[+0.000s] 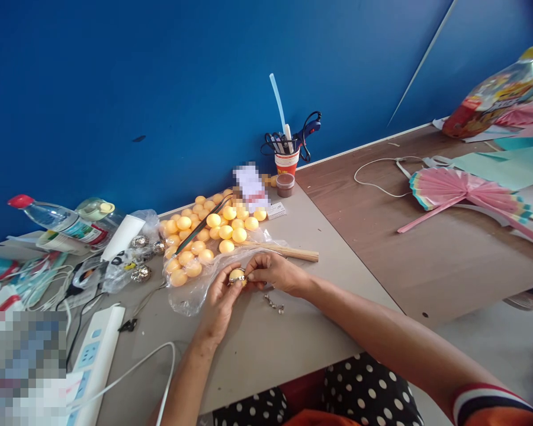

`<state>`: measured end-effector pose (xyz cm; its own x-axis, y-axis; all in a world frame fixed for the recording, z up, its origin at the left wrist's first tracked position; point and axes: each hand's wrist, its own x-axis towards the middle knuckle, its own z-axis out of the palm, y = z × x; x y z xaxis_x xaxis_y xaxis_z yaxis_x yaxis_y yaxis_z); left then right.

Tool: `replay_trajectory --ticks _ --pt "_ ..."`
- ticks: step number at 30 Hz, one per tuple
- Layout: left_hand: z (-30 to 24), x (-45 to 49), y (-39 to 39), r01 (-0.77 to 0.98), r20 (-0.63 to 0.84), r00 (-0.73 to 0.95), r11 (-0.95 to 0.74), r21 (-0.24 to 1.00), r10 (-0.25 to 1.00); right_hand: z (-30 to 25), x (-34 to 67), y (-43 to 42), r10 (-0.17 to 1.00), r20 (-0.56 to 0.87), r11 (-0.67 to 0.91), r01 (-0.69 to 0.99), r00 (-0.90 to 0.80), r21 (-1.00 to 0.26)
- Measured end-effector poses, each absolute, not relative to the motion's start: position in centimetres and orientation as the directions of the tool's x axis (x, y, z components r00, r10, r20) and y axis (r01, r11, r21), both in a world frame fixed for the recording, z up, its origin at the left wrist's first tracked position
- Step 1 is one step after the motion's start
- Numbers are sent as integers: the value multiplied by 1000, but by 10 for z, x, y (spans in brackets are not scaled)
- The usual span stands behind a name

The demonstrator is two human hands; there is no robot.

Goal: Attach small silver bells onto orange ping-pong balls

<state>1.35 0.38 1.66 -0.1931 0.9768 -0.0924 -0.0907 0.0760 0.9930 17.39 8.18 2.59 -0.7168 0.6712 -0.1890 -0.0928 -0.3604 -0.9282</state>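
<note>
1. Ball (236, 273), small and yellow, sits between my two hands above the grey tabletop (257, 355), near the middle of the view. A silvery band (237, 279) of small shiny pieces runs across its front.
2. My left hand (221, 300) is curled around the ball, gripping it with the thumb at the front and the fingers behind.
3. My right hand (278, 272) is at the ball's right edge, thumb and forefinger drawn together and the other fingers curled under. I cannot tell whether those fingertips pinch anything.
4. A short, shiny strip (273, 304) lies on the table just below my right hand.
5. Beyond my hands, many more yellow balls (239, 235) are heaped with a clear plastic bag (186, 302). A dark, slender tool (204, 223) lies slantwise across them, and a wooden stick (299, 254) points out to the right.
6. Farther back, near the blue wall (160, 89), stands a paper cup (286, 161) filled with pens and cords, with a small brown tub (285, 185) in front.
7. To my left are silver balls (141, 273), a red-capped bottle (66, 222) leaning over and a white power strip (95, 355).
8. To my right, a pink paper fan (462, 190) lies on a brown table (373, 225).
</note>
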Motion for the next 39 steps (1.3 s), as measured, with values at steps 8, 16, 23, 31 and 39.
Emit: replay_trajectory --ticks 8,16,23,31,39 --pt "14 11 2 -1 -129 -143 131 991 981 31 176 83 646 -261 -419 -48 -717 -907" --pt "22 15 2 124 -75 -181 98 987 981 30 171 79 681 -283 -408 -30 -676 -912" --pt "15 13 1 157 -47 -168 73 985 985 28 168 77 733 -255 -297 40 -630 -954" --pt "8 15 6 19 -65 -154 69 997 986 31 169 76 769 -253 -261 73 -587 -962" --pt "19 15 10 -263 -154 -122 118 958 981 40 186 95 836 -110 -217 -139 -538 -966"
